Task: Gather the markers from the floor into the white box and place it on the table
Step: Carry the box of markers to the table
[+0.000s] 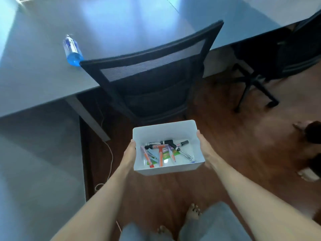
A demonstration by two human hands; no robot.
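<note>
I hold the white box (163, 131) in the air over the wooden floor, in front of a black chair. My left hand (129, 152) grips its left wall and my right hand (205, 150) grips its right wall. Several markers (160, 154) lie in a heap inside the box, some black, some orange and some with pale barrels. The grey table (43, 75) stretches across the upper left of the view, beyond and above the box.
A black mesh chair (152, 73) stands pushed against the table edge, right behind the box. A blue plastic bottle (72, 50) lies on the table. A second chair base (251, 84) is at the right. A white cable (108, 153) runs down the floor by the table leg.
</note>
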